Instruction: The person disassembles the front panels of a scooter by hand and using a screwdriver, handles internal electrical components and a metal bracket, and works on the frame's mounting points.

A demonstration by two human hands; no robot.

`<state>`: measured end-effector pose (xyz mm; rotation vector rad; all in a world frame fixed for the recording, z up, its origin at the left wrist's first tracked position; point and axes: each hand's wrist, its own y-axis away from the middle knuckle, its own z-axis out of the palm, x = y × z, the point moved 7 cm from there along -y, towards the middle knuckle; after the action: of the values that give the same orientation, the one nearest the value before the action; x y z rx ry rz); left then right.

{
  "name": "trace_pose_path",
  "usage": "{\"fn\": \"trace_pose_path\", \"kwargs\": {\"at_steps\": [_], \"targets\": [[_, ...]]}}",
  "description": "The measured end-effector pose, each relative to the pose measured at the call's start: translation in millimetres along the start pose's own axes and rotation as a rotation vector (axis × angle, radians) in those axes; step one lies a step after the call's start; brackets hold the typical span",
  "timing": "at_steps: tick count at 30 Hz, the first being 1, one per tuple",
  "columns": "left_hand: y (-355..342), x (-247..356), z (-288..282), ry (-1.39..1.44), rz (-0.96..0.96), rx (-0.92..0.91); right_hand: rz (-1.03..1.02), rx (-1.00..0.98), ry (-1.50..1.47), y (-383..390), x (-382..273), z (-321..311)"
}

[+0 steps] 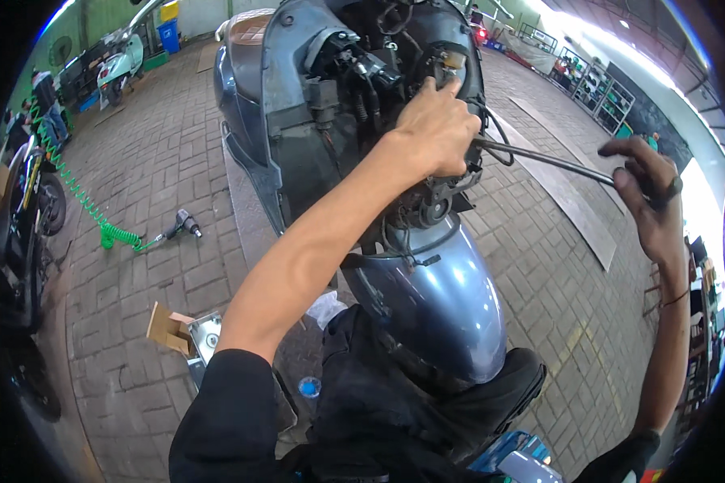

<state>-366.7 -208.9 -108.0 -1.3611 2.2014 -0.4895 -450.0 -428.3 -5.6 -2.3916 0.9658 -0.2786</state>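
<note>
My left hand (pixel 435 129) is curled over the right side of the exposed front of a grey-blue scooter (pixel 419 298), at the inner end of a long metal bar (pixel 540 158); what its fingers grip is hidden. My right hand (pixel 648 177) grips the bar's outer end, fingers bent around it, out to the right of the scooter. Dark brackets, hoses and cables (pixel 362 76) show around my left hand, with a small yellowish translucent part (pixel 451 60) above it.
An air tool (pixel 185 225) on a coiled green hose (pixel 113 233) lies at left, near a motorcycle (pixel 16 241). An open cardboard box (pixel 169 326) and blue cup (pixel 309 387) are low left. Flat boards (pixel 568 217) lie right. People (pixel 48 105) stand far left; shelving (pixel 604 97) is behind.
</note>
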Motion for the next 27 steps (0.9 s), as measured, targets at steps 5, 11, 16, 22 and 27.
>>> {"fn": "trace_pose_path", "kwargs": {"at_steps": [5,11,16,22,27], "targets": [[1.8,2.1,-2.5,0.029,-0.021,-0.021,0.669,0.161,-0.674,32.9,29.1,19.4],[5.6,-3.4,0.8,0.007,-0.021,-0.011,0.535,0.293,-0.701,28.2,11.4,18.0],[1.6,-1.4,0.5,0.035,-0.01,-0.001,0.129,0.361,-0.502,22.3,-0.6,0.3],[-0.5,-1.0,1.8,0.023,-0.014,-0.04,-0.011,0.118,-0.585,29.6,-4.9,-15.5],[4.0,-1.5,0.5,0.008,-0.024,-0.041,-0.116,-0.168,-0.07,21.9,-24.0,-26.8]]}}
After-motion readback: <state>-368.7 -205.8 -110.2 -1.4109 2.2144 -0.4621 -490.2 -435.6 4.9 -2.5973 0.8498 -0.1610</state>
